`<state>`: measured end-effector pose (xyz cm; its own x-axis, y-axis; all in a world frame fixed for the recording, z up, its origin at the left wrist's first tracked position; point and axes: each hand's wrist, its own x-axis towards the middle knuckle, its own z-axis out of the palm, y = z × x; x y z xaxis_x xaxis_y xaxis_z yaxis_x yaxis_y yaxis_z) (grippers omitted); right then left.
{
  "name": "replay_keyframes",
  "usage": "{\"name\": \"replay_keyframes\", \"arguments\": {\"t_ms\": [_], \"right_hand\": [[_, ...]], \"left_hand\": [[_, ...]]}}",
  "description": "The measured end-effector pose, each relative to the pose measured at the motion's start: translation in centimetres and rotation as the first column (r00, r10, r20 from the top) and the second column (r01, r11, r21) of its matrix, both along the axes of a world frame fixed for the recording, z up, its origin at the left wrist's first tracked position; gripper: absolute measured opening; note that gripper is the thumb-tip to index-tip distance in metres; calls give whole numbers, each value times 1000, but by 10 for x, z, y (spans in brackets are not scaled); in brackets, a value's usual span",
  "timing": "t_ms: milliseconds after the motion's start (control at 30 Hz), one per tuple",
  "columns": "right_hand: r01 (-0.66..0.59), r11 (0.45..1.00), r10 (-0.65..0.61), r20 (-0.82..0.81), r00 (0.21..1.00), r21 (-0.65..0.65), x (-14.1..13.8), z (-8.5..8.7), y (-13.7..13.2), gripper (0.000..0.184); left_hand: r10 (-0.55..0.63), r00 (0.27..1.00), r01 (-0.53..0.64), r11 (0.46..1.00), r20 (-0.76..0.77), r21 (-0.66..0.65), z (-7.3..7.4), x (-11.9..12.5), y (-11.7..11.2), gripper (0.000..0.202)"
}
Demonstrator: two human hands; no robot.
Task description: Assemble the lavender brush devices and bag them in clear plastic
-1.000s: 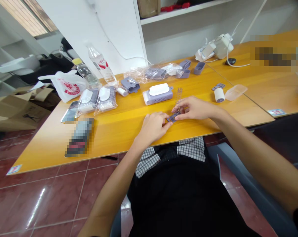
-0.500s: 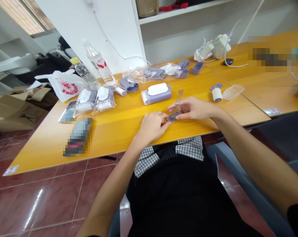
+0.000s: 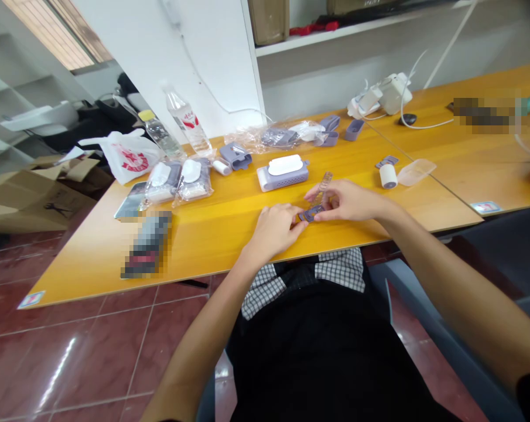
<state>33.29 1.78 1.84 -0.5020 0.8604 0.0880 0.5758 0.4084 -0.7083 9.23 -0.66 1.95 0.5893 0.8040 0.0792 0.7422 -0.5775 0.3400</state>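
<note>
Close to the table's front edge, a small purple-grey plastic piece with openings (image 3: 311, 213) lies low between my hands. My left hand (image 3: 277, 230) has its thumb and forefinger closed on the piece's left end. On the other side, my right hand (image 3: 344, 200) curls over it, thumb and fingertips pinching its right end. A clear, ridged strip (image 3: 325, 180) rises behind the right fingers; whether they touch it I cannot tell. Just beyond stands a purple-grey case with a white lid (image 3: 284, 173), apart from both hands.
Bagged cases (image 3: 193, 179), an open purple-grey shell (image 3: 236, 156) and bottles (image 3: 189, 123) stand at back left. Rightward are a white roll (image 3: 388, 176), a clear lid (image 3: 416, 172) and purple-grey slotted parts (image 3: 386, 161). A blurred-out dark item (image 3: 147, 245) lies left.
The view has shifted, so the whole scene sits slightly lower and to the right. Both hands stay at the small plastic piece, with only slight finger movement.
</note>
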Motion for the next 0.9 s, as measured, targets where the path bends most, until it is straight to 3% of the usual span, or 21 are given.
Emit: {"name": "replay_keyframes", "arguments": {"t_ms": [100, 300, 533, 733, 800, 900], "right_hand": [[0, 1000, -1, -95, 995, -6, 5, 3, 0, 53], [86, 990, -51, -283, 958, 112, 10, 12, -2, 34], [77, 990, -50, -223, 974, 114, 13, 15, -3, 37], [165, 977, -107, -354, 929, 138, 18, 19, -5, 41], [171, 976, -119, -325, 938, 137, 20, 21, -5, 43], [61, 997, -54, -120, 991, 56, 23, 19, -2, 56]], "left_hand": [[-2, 1000, 2, 1000, -6, 7, 0, 0, 0, 21], [-4, 1000, 4, 1000, 7, -9, 2, -1, 1, 21], [-2, 1000, 2, 1000, 7, -15, 1, 0, 2, 20], [0, 999, 0, 1000, 33, -12, -2, -2, 2, 25], [-9, 1000, 9, 1000, 26, -7, -2, -2, 2, 28], [-9, 1000, 9, 1000, 3, 4, -1, -1, 1, 32]]}}
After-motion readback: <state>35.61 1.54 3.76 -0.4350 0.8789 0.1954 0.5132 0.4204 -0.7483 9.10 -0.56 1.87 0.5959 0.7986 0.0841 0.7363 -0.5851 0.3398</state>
